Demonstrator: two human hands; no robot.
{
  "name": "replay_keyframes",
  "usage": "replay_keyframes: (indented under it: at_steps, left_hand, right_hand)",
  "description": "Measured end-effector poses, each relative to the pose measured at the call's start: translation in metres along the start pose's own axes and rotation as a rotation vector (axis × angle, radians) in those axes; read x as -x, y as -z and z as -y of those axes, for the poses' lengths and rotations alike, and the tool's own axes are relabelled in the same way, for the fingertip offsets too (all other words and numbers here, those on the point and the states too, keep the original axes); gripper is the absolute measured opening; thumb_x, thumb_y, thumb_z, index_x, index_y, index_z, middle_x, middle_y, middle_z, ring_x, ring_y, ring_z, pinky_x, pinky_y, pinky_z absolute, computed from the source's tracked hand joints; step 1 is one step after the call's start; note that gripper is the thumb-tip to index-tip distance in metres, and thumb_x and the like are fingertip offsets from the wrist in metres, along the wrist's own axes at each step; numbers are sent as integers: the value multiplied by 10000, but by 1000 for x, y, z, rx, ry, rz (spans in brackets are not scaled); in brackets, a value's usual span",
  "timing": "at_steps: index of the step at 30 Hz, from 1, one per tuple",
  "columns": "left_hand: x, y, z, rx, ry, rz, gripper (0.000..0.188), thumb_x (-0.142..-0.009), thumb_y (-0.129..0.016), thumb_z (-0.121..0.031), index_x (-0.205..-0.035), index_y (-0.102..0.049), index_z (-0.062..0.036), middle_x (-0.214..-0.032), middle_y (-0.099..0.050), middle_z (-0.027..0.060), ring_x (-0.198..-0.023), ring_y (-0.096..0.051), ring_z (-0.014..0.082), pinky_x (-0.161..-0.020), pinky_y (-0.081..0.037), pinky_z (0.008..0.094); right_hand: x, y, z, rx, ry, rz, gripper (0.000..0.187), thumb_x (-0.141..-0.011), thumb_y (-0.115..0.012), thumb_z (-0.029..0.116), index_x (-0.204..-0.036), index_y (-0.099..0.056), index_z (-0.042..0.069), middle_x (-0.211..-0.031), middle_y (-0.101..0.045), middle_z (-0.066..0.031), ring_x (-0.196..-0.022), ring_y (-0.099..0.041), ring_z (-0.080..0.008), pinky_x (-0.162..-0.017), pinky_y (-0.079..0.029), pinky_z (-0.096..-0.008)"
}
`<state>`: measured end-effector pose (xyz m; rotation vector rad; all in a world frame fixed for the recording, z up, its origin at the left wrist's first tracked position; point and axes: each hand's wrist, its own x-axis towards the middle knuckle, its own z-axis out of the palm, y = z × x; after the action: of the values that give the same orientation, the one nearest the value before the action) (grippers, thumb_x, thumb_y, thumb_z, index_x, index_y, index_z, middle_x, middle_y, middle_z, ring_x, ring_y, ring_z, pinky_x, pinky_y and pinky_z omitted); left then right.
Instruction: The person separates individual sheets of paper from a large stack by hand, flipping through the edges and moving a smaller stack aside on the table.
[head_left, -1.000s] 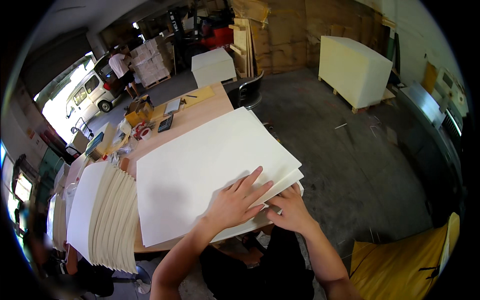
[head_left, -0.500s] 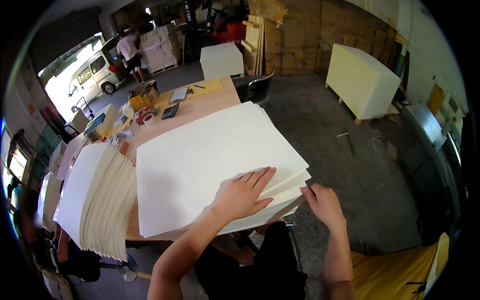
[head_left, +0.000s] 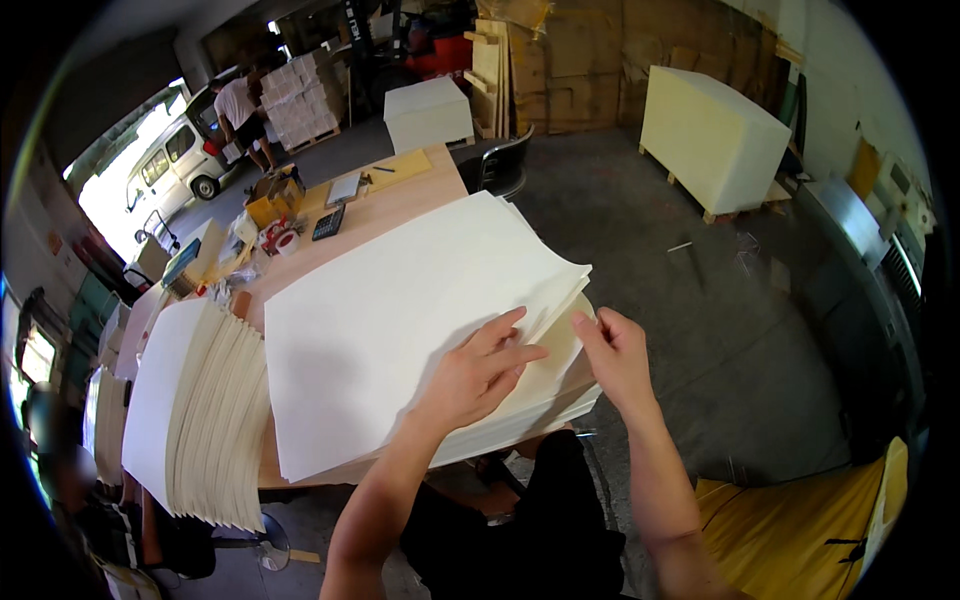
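Note:
A thick stack of large white paper sheets lies in front of me on the table. My left hand rests on the top sheet near its front right edge, fingers apart. At the right corner of the stack my right hand pinches the edge of a sheet between thumb and curled fingers; that corner bends upward. Several upper sheets are raised and curl away from the cream-coloured sheets beneath. To the left, a second stack of white sheets is fanned out, its layered edges hanging over the table's front.
On the wooden table are a calculator, tape rolls and a yellow box. Wrapped pallet loads stand beyond, with a black chair by the table. Another person bends near a van; someone sits at the lower left.
My right hand has moved up and left, lifting the sheets' corner and bending it. My left hand has shifted slightly, its fingers more spread and raised. The far person now bends down.

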<state>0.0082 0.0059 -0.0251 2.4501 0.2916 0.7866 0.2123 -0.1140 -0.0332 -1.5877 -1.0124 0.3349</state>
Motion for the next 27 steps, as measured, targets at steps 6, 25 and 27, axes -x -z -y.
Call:
replay_keyframes:
  at_steps: [6,25,27]
  left_hand:
    - [-2,5,-2,-19,-30,18,450,-780,-893,-297,-1200,-769,-192,-1537,-516,146,-1199,-673,321,-999,-564,408]
    - [-4,10,-7,90,58,39,378,-887,-762,-124,-1262,-753,-169,-1532,-525,153,-1187,-682,324,-986,-568,403]
    - [-5,10,-13,59,91,-7,354,-934,-673,-82,-1271,-744,-165,-1533,-520,165,-1161,-688,328,-966,-570,397]
  right_hand:
    - [-4,3,14,-684,-346,103,418,-1011,-642,294,-660,-519,103,-578,-562,-18,-510,-599,-137,-473,-408,-267]
    - [2,6,0,-473,-200,60,503,-1029,-630,443,-675,-476,122,-604,-540,-26,-535,-581,-149,-473,-426,-280]
    - [3,-1,4,206,90,3,477,-1012,-663,389,-663,-486,116,-589,-532,-17,-518,-568,-139,-470,-415,-271]
